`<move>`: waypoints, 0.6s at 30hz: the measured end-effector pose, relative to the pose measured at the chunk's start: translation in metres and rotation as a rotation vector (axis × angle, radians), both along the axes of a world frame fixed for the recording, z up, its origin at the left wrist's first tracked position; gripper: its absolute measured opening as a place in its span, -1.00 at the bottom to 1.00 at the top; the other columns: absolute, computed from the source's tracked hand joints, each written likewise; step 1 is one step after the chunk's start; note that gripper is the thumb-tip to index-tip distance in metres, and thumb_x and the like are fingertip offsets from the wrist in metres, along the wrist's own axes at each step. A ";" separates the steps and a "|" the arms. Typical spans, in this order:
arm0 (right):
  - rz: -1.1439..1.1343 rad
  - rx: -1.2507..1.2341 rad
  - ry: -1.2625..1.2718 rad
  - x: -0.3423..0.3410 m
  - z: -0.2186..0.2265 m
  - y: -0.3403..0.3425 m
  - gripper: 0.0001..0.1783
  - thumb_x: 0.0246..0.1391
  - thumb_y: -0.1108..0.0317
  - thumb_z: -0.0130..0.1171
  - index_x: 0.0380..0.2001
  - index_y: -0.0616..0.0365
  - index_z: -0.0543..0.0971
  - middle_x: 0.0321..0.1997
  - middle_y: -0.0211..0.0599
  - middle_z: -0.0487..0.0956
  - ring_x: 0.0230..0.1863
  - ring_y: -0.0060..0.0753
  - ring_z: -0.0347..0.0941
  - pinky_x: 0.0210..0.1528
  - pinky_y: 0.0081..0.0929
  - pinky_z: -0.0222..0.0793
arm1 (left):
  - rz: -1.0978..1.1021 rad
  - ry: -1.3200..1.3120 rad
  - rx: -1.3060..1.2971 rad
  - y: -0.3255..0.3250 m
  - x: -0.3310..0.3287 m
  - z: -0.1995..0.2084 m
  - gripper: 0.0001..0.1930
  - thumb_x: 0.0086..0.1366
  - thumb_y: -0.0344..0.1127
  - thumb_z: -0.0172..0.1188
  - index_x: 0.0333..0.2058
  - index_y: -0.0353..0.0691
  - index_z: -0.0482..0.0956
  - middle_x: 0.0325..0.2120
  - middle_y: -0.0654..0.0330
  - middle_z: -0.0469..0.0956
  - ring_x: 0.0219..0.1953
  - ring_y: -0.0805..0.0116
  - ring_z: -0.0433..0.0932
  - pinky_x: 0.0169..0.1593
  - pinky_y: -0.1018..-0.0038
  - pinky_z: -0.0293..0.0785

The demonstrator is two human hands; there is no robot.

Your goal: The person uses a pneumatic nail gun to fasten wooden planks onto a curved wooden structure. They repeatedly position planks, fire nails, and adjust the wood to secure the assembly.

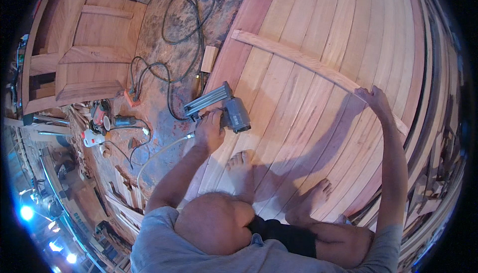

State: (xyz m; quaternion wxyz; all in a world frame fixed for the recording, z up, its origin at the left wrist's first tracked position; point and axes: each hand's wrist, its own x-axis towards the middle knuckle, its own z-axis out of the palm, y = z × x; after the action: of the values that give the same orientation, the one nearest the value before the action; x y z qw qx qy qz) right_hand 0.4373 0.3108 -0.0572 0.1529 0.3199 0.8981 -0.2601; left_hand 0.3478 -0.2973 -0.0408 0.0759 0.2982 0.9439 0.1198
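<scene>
My left hand [209, 131] is wrapped round the handle of a grey nail gun [236, 114], which is over the left edge of a large panel of wooden planks [279, 94]. A pale air hose [167, 147] runs from the back of the nail gun. Across the planks, at a slant, lies a long narrow wooden batten [298, 58]. Toward its right end, my right hand [374, 101] is closed on the batten, with the fingers curled over its edge. Both of my bare feet [241, 166] are on the panel, close to the nail gun.
Stacked timber [432, 183] lines the right side. At the left stands a panelled wooden frame [94, 54]. A looping black cable [167, 36] crosses the dusty floor, near a small wood block [209, 59], an angle grinder [101, 114] and a white bottle [92, 139].
</scene>
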 end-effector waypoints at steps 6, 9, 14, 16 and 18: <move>-0.108 -0.130 0.048 -0.009 -0.015 0.009 -0.46 0.05 -0.02 0.51 -0.52 0.16 0.43 -0.59 -0.34 0.48 -0.53 -0.47 0.44 -0.51 -0.36 0.37 | 0.179 -0.296 0.030 0.015 -0.023 0.036 -0.40 0.07 -0.46 0.34 0.14 -0.27 0.41 -0.10 -0.12 0.61 -0.02 -0.15 0.61 0.06 0.07 0.55; -0.176 -0.106 -0.015 -0.011 -0.010 0.007 -0.47 -0.01 0.02 0.55 -0.53 0.15 0.44 -0.53 -0.30 0.52 -0.48 -0.49 0.46 -0.44 -0.37 0.39 | 0.140 -0.136 0.309 0.027 -0.069 0.079 -0.56 0.13 -0.43 0.34 0.02 -0.29 0.52 -0.23 -0.14 0.65 -0.10 -0.16 0.65 0.00 0.09 0.58; -0.252 -0.188 0.031 -0.016 0.012 -0.011 -0.47 -0.09 0.08 0.63 -0.54 0.10 0.42 -0.47 -0.25 0.56 -0.35 -0.47 0.52 -0.32 -0.35 0.42 | 0.522 -0.815 0.397 0.056 -0.157 0.107 -0.75 0.33 -0.23 0.28 -0.16 -0.30 0.66 -0.46 0.10 0.65 -0.45 0.31 0.69 -0.36 0.38 0.58; -0.262 -0.189 0.034 -0.018 0.016 -0.014 -0.48 -0.07 0.13 0.62 -0.54 0.09 0.40 -0.47 -0.27 0.57 -0.29 -0.48 0.56 -0.31 -0.39 0.43 | 0.527 -0.870 0.540 0.066 -0.173 0.099 -0.73 0.35 -0.20 0.26 -0.14 -0.30 0.66 -0.48 0.18 0.62 -0.53 0.43 0.63 -0.44 0.45 0.52; -0.259 -0.156 -0.027 -0.019 0.013 -0.012 -0.49 -0.04 0.18 0.62 -0.53 0.08 0.38 -0.44 -0.27 0.59 -0.20 -0.49 0.61 -0.28 -0.44 0.45 | 0.474 -0.932 0.564 0.071 -0.181 0.087 -0.71 0.38 -0.17 0.25 -0.12 -0.30 0.66 -0.49 0.23 0.62 -0.58 0.48 0.58 -0.49 0.47 0.49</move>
State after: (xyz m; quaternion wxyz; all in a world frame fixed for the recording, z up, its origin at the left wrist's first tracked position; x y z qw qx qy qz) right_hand 0.4186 0.2984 -0.0439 0.1545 0.4239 0.8242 -0.3421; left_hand 0.1670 -0.2260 0.0464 0.3712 0.0040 0.7836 0.4981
